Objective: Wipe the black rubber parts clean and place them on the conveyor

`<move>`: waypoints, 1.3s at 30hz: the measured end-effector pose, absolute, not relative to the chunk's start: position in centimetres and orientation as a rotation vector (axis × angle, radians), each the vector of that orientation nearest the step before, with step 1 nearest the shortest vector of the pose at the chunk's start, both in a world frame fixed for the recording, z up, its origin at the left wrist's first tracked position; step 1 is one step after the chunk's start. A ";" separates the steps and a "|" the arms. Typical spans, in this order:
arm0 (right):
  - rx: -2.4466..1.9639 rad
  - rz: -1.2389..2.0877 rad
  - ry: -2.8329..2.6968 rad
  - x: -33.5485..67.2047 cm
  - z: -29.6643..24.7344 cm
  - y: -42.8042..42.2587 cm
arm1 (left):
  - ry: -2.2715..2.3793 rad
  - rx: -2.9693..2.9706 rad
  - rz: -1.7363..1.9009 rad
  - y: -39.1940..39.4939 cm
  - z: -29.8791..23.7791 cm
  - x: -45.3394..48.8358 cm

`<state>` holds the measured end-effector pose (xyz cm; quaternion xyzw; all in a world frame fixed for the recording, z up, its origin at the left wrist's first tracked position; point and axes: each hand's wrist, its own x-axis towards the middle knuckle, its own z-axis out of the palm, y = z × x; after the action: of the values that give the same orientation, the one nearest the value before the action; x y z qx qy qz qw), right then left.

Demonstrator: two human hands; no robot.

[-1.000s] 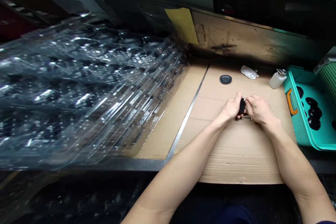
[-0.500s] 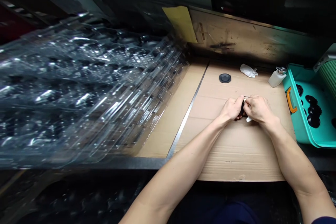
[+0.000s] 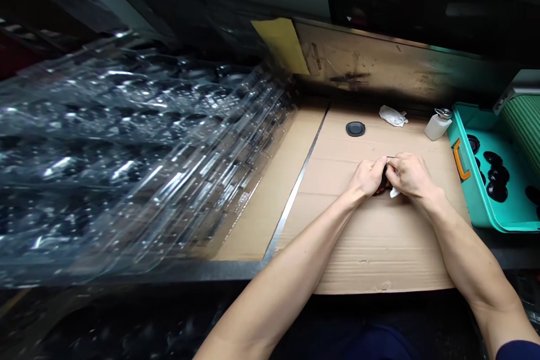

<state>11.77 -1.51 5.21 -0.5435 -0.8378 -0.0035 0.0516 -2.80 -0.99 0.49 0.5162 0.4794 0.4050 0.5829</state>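
My hands (image 3: 388, 176) meet at the middle of the cardboard sheet (image 3: 371, 247). My left hand (image 3: 367, 177) grips a dark round part (image 3: 382, 186), which is mostly hidden by my fingers. My right hand (image 3: 409, 175) presses against that part's other side and holds a scrap of white cloth (image 3: 395, 193), whose corner shows below the palm. A thin metal edge (image 3: 390, 157) shows above my fingers, but I cannot tell what it belongs to. Beyond my hands lie a black rubber disc (image 3: 355, 129) and a crumpled white cloth (image 3: 392, 116).
A white plastic bottle with a metal cap (image 3: 437, 126) stands at the cardboard's far right corner. A teal bin (image 3: 468, 202) with an orange handle (image 3: 459, 158) holds several black discs. Stacked clear plastic trays (image 3: 126, 152) fill the left, beyond a metal strip (image 3: 295, 191).
My hands have closed in around the dark part, hiding more of it. White cloth now shows under my right hand. The whole view has shifted slightly.
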 end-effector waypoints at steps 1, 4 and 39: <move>-1.633 -0.027 -2.547 11.8 5.2 -1.5 | 1.119 1.210 0.954 -1.0 0.5 -2.8; -1.658 -0.018 -2.551 11.8 5.2 -1.5 | 1.102 1.253 0.965 -1.0 0.4 -2.8; -1.557 -0.018 -2.241 13.0 4.4 -0.9 | 1.026 0.722 1.018 0.1 1.4 -3.2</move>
<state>12.95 -0.94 4.40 -0.5583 -0.8039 -0.0066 0.2049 -3.24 0.05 1.39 0.3231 0.4591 0.4553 0.6911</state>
